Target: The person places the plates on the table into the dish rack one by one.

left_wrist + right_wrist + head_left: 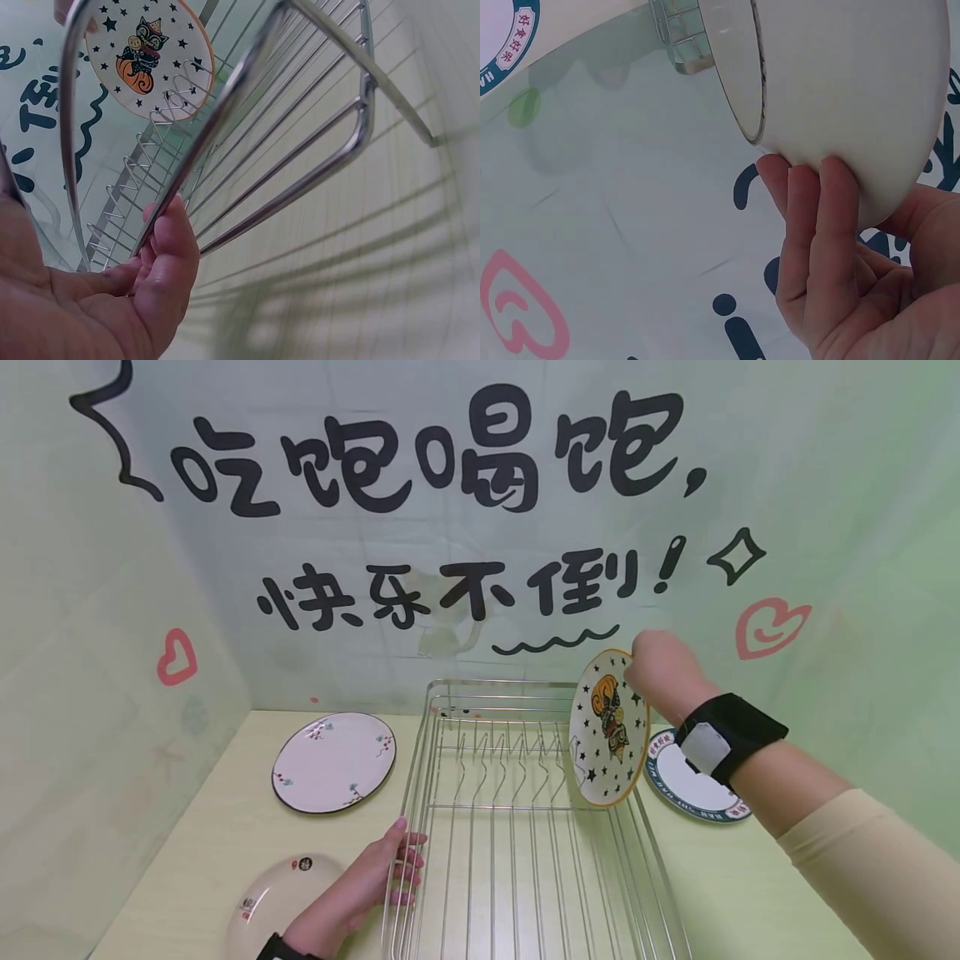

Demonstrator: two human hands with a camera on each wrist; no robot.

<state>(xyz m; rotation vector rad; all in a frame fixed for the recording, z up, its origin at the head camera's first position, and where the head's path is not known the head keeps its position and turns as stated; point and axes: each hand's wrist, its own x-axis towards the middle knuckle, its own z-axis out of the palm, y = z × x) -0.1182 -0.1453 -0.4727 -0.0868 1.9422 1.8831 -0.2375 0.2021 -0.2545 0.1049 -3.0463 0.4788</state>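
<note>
My right hand (663,667) pinches the upper edge of a white plate (609,752) with black stars, an orange rim and a cartoon cat on a pumpkin. The plate stands nearly upright at the right end of the slotted row in a wire dish rack (491,807). From the right wrist view, the fingers (838,202) press on its plain back, near the foot ring. On the rack's left side, my left hand (381,870) grips the rails; in the left wrist view its fingers (174,229) curl round a wire.
Left of the rack lies a white plate (333,762) with a dark rim and small flowers, and nearer me a cream plate (262,893), partly behind my left forearm. A blue-banded plate (693,787) lies right of the rack. A printed backdrop (360,543) hangs behind.
</note>
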